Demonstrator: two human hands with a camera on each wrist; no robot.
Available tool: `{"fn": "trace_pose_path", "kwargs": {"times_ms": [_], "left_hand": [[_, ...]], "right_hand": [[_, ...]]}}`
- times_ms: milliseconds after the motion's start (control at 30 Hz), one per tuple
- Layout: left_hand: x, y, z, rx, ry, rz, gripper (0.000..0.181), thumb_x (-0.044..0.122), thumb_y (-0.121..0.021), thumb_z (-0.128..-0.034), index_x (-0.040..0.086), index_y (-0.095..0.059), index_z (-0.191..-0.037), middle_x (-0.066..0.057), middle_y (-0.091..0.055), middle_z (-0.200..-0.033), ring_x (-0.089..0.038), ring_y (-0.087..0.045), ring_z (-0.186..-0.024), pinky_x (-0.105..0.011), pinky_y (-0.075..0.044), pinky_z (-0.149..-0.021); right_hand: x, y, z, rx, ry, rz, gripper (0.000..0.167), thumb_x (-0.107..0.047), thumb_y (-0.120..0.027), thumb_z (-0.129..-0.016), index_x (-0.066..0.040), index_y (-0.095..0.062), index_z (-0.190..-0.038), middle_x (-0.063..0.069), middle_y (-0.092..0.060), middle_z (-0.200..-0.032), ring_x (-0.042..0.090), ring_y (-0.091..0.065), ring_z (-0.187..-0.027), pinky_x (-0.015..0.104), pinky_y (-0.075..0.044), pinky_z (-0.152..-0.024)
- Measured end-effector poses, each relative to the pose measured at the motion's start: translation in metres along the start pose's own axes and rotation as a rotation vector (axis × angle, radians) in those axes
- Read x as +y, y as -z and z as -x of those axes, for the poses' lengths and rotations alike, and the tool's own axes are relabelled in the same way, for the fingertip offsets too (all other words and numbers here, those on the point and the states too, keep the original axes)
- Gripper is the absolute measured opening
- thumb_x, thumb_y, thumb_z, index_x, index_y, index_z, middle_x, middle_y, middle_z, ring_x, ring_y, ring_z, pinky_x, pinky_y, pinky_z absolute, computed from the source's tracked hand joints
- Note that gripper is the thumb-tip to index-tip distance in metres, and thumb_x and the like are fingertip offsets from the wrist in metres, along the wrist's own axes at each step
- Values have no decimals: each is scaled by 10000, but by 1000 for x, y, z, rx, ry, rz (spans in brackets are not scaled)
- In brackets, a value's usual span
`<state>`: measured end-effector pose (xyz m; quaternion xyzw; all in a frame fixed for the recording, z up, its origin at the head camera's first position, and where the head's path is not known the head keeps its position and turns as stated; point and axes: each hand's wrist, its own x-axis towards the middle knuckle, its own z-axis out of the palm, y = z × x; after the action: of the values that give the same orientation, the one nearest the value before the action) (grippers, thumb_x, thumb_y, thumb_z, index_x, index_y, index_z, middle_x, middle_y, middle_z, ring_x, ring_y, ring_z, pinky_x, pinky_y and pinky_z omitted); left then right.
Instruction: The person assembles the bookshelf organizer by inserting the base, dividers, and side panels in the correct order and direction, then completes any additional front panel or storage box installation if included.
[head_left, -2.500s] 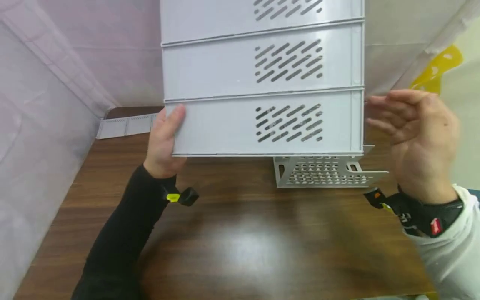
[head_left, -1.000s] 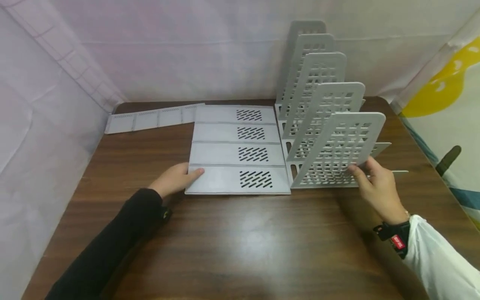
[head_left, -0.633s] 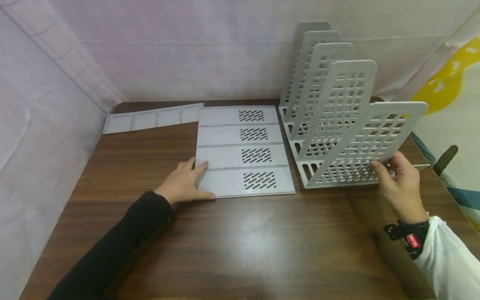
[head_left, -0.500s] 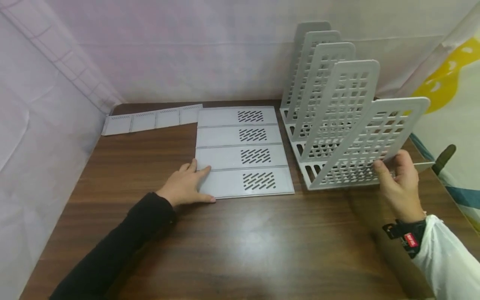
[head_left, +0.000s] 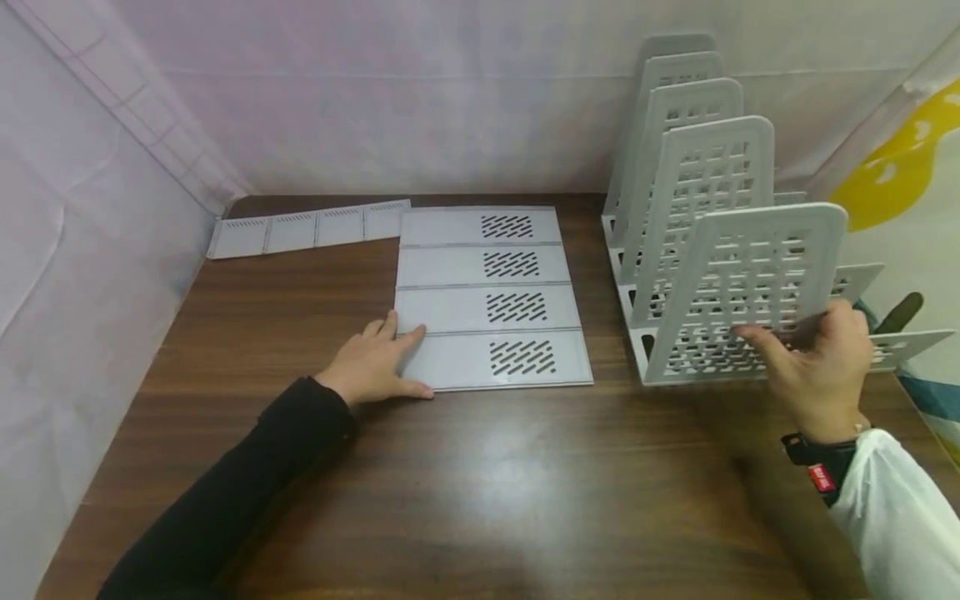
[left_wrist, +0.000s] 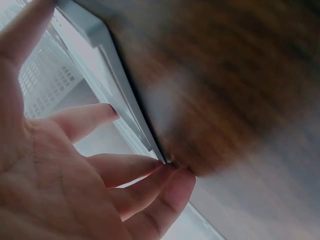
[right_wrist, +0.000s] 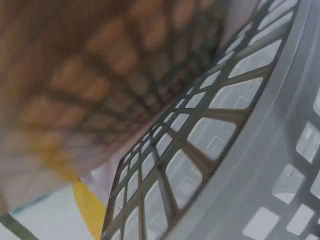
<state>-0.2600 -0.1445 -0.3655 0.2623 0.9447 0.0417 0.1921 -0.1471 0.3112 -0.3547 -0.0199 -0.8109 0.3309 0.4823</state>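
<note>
In the head view a flat light-grey panel (head_left: 450,308) of joined strips with slanted slots lies on the table. My left hand (head_left: 371,362) rests spread at its left front edge, thumb and fingertips touching it; the left wrist view shows the fingertips (left_wrist: 182,182) against the panel's edge. On the right stands a grey perforated rack (head_left: 720,292) with several upright dividers. My right hand (head_left: 825,371) grips the front divider low on its right side, thumb in front and fingers behind. The right wrist view shows the grid (right_wrist: 185,145) close up.
A narrow light-grey strip of joined panels (head_left: 292,236) lies at the back left, its right end by the flat panel. White sheeting (head_left: 420,108) hangs behind the brown table (head_left: 480,492). A yellow shape (head_left: 892,175) shows on the sheeting at the right.
The flat panel came down from the raised position onto the table. My right hand took hold of the front divider, and the rack has moved right, away from the panel. My left hand spread at the panel's edge.
</note>
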Motion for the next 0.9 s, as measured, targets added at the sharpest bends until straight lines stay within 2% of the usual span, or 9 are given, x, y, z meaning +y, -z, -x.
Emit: {"fn": "trace_pose_path", "kwargs": {"times_ms": [67, 200, 267, 300, 433, 533, 633, 767, 900], "left_hand": [[0, 0, 0, -2, 0, 0, 986, 677, -643, -746, 172, -275, -1509, -314, -119, -1548, -475, -219, -1414, -615, -310, -1079], [1, 0, 0, -5, 1, 4, 986, 673, -644, -749, 173, -269, -1511, -317, -112, -1548, -476, -211, -1417, -617, -299, -1086], [1, 1, 0, -6, 4, 11, 983, 667, -646, -751, 174, -266, -1512, -315, -107, -1550, -476, -205, -1419, -622, -287, -1090], [1, 1, 0, -7, 6, 12, 984, 667, -645, -751, 174, -263, -1513, -313, -104, -1551, -475, -201, -1421, -623, -282, -1092], [1, 0, 0, -7, 13, 16, 990, 665, -652, -747, 168, -266, -1512, -311, -109, -1550, -474, -202, -1421, -634, -276, -1089], [2, -1, 0, -3, 14, 13, 994, 664, -657, -742, 163, -273, -1510, -313, -119, -1548, -475, -211, -1418, -637, -281, -1084], [1, -1, -1, -1, 14, 17, 993, 663, -659, -740, 163, -277, -1508, -311, -123, -1547, -472, -213, -1418, -636, -281, -1084], [1, -2, -2, 3, 13, 15, 994, 672, -652, -741, 163, -278, -1508, -312, -130, -1544, -470, -216, -1417, -637, -281, -1084], [1, -1, -2, 10, 17, 5, 998, 679, -655, -733, 159, -292, -1503, -315, -152, -1536, -468, -231, -1413, -640, -294, -1074]], "right_hand": [[-1, 4, -6, -30, 35, 80, 1004, -795, -621, -620, 170, -571, -891, -138, -544, -688, -93, -349, -750, 263, -228, -671], [-4, 11, -16, -71, 126, 201, 981, -830, -546, -652, 145, -516, -754, 264, -462, -574, 244, -384, -607, 457, -214, -616], [-5, 13, -22, -82, 189, 228, 952, -837, -524, -662, 114, -491, -683, 265, -448, -515, 416, -358, -596, 504, -226, -605], [-6, 14, -25, -91, 222, 230, 936, -833, -523, -667, 101, -481, -656, 255, -448, -493, 428, -375, -589, 523, -239, -610], [-10, 15, -34, -159, 420, 251, 834, -780, -510, -746, 38, -473, -588, 160, -455, -412, 350, -418, -450, 496, -296, -589], [-16, 11, -38, -217, 587, 258, 733, -715, -498, -818, -29, -435, -566, 57, -382, -381, 216, -330, -347, 469, -309, -576], [-19, 8, -40, -290, 726, 270, 644, -642, -482, -881, -87, -365, -575, -31, -302, -408, 135, -264, -357, 431, -285, -560], [-18, 5, -40, -423, 848, 307, 540, -539, -449, -938, -93, -418, -635, -23, -394, -449, 159, -379, -395, 397, -276, -556], [-17, 1, -37, -543, 911, 350, 484, -486, -395, -973, -97, -482, -699, 5, -525, -511, 222, -499, -452, 372, -268, -545]]}}
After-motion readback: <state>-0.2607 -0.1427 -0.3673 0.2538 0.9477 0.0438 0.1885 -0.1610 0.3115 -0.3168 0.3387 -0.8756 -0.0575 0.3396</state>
